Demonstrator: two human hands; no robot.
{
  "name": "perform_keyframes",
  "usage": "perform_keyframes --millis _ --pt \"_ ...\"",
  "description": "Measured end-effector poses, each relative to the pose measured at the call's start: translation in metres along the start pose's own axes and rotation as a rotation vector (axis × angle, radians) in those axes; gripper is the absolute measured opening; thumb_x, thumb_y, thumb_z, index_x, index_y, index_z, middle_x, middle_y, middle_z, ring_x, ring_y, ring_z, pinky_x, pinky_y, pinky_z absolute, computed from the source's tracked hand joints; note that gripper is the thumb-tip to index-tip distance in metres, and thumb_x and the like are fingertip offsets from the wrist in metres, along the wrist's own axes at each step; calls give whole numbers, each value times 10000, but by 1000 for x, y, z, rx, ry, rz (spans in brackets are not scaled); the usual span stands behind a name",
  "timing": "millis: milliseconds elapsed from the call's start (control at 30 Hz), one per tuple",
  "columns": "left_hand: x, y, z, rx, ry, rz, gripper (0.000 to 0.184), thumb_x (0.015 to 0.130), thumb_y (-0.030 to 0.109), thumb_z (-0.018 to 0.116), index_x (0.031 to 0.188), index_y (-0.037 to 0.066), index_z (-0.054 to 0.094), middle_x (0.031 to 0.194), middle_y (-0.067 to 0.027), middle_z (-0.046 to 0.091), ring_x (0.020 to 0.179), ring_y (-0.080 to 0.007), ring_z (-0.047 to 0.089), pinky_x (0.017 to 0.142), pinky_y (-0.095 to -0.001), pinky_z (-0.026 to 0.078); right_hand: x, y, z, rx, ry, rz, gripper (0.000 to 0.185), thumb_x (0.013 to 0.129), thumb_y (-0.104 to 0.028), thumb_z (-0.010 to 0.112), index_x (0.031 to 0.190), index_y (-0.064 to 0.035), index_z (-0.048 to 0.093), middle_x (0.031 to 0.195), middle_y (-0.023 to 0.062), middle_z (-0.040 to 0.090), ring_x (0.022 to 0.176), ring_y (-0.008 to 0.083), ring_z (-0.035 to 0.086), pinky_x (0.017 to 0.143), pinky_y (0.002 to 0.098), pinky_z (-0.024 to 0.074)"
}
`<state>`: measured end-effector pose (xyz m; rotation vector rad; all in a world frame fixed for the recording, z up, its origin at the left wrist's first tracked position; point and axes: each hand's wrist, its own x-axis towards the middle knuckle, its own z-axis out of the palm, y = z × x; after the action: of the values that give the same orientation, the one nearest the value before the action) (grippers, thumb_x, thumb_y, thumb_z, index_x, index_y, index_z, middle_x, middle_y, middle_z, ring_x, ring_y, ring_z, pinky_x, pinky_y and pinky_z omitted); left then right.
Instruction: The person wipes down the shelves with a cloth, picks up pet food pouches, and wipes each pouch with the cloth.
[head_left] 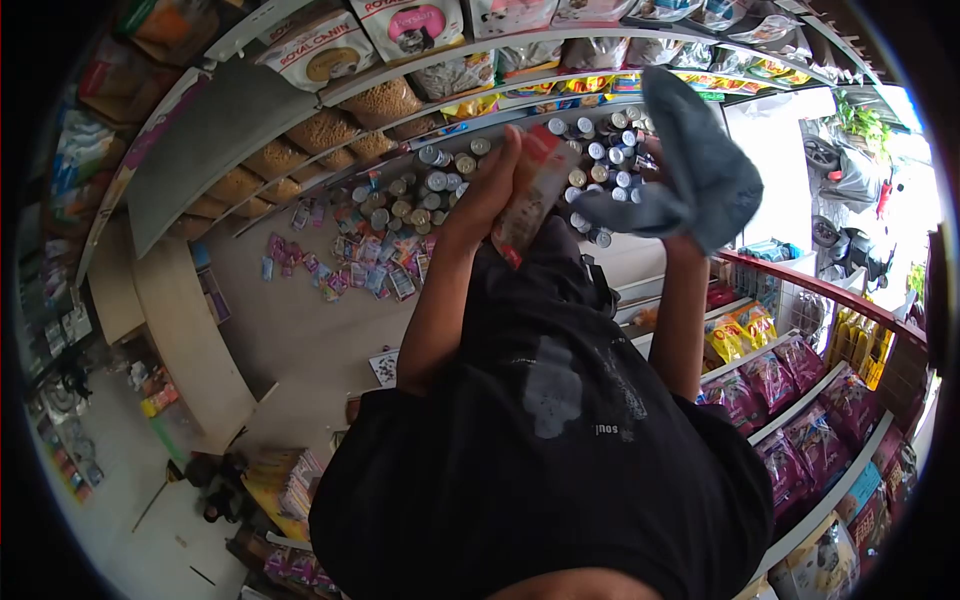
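My left hand grips a slim packet with red ends and a see-through middle, held tilted in front of my legs. What is inside the packet is too blurred to name. To the right, a grey-blue cloth hangs over and around my right hand, which is mostly hidden behind it. One part of the cloth sticks upward and another hangs toward the packet, apart from it.
Many tins stand on the floor ahead, beside scattered small pouches. Shelves with pet food bags curve overhead. Racks of purple bags stand close on my right. A pale wooden counter is at the left.
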<state>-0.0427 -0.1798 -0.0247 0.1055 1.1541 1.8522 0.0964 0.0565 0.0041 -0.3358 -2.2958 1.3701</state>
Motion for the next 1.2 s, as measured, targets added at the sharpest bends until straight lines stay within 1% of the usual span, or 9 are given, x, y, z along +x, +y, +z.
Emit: perform_keyframes --millis 167,367,533,700,867,1000,1033,1167,1200 --pt "-8 -28 21 155 -158 14 574 1049 592 342 1181 87 581 930 2 627 802 -59 527 782 -239 431 17 -47 62 355 -439 231 328 814 -7 644 1137 -48 681 1093 27 673 929 152 585 870 275 444" --pt "-20 -41 23 34 -10 66 487 1041 489 477 1320 92 526 996 -3 640 827 -65 547 780 -226 424 19 -25 64 430 -486 362 330 802 1 635 1128 -32 674 1020 35 680 866 126 566 810 256 440" --pt "-29 -29 19 -58 -224 -26 426 997 270 628 1366 95 504 989 2 636 797 -67 538 750 -202 410 19 -21 62 -46 -168 -7 341 795 -29 674 1136 -45 662 1039 59 677 870 156 599 805 277 469" --pt "-30 -10 27 -171 -321 -33 501 915 94 716 1364 86 493 1007 -14 661 821 -68 578 768 -197 435 22 7 47 -78 154 444 440 771 -74 719 1199 -31 624 1103 77 670 918 219 635 844 315 488" --pt "-19 -1 42 -32 -134 102 497 905 90 727 1351 72 509 1052 -36 694 860 -83 635 777 -211 484 4 7 29 -298 281 -179 250 881 -95 658 1110 7 669 1083 110 690 916 197 634 827 316 508" --pt "-11 -6 31 -54 -163 70 420 902 96 729 1289 44 573 1110 -68 707 902 -109 671 794 -213 512 -12 9 16 1262 398 550 291 862 -141 699 1113 3 667 1089 116 686 903 212 629 819 328 510" --pt "-9 -5 31 -50 -169 65 420 902 96 729 1289 44 573 1110 -68 707 902 -109 671 794 -213 512 -17 7 15 1263 406 548 291 862 -141 699 1113 3 667 1089 116 686 903 212 629 819 328 510" --pt "0 -5 36 193 -177 -134 330 902 63 699 1223 16 637 1096 -69 713 901 -105 667 774 -203 513 -29 -3 11 -309 -49 -39 329 930 -184 665 1204 -13 607 1097 98 666 888 208 632 803 304 506" --pt "3 -7 37 195 -184 -140 330 902 63 699 1223 16 637 1096 -69 713 901 -105 667 774 -203 513 -28 -6 13 -312 -42 -33 329 930 -184 665 1204 -13 607 1097 98 666 888 208 632 803 304 506"
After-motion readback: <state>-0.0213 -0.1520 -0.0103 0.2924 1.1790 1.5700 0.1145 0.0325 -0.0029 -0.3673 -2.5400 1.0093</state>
